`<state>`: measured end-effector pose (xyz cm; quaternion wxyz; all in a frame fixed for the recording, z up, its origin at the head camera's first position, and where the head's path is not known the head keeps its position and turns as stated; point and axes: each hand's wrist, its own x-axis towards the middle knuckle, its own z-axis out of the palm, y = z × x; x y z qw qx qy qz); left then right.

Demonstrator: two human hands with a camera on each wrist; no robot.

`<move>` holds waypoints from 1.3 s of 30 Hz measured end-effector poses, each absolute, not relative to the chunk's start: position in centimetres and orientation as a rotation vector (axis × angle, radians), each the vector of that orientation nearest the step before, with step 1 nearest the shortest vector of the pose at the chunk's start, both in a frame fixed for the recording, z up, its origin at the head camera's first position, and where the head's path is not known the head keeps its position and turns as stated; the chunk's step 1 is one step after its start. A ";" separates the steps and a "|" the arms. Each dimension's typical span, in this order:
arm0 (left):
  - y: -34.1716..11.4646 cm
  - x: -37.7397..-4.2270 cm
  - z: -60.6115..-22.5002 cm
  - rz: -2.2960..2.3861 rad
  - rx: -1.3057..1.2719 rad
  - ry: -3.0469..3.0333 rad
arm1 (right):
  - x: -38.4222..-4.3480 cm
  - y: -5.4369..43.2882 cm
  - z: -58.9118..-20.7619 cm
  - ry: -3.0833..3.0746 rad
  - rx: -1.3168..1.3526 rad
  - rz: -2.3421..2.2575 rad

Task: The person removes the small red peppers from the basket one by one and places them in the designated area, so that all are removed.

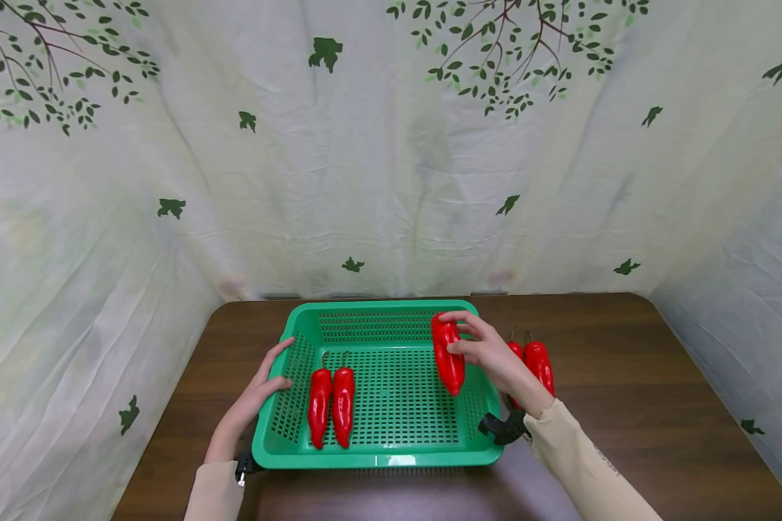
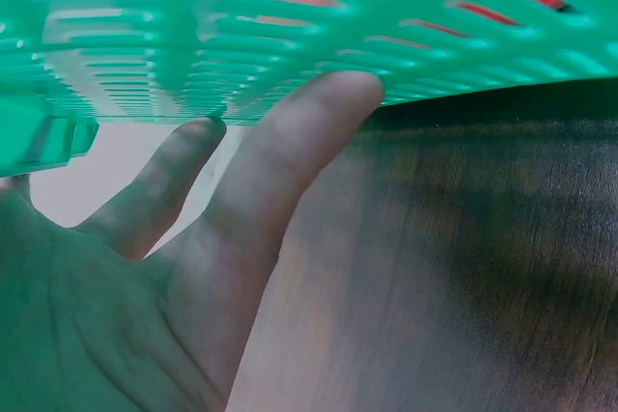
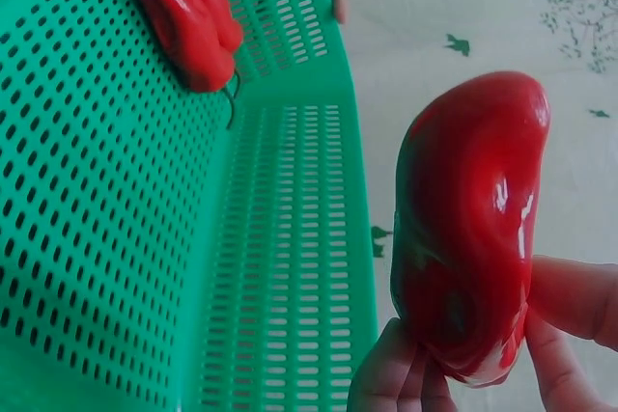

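Observation:
A red pepper (image 1: 447,354) is pinched between the thumb and fingers of my right hand (image 1: 489,354), held over the right part of a green plastic basket (image 1: 381,461). The right wrist view shows the same pepper (image 3: 473,229) close up, its glossy side toward the camera. Two more red peppers, a left one (image 1: 319,407) and a right one (image 1: 343,407), lie side by side inside the basket on its left. My left hand (image 1: 261,394) rests against the basket's left side, its fingers fairly straight; in the left wrist view the thumb (image 2: 290,151) touches the slotted wall.
Right of the basket, red peppers (image 1: 538,365) lie on the brown wooden table (image 1: 625,405), partly hidden behind my right wrist. A black strap (image 1: 505,428) circles that wrist, near the basket's right rim. Pale leaf-patterned cloth (image 1: 391,181) hangs behind the table and along both sides.

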<state>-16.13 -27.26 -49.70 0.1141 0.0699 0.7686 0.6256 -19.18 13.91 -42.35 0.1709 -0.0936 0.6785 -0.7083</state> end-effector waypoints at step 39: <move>-27.3 -16.1 -50.0 1.834 0.184 2.252 | -18.2 20.1 -42.8 2.037 -0.223 -1.990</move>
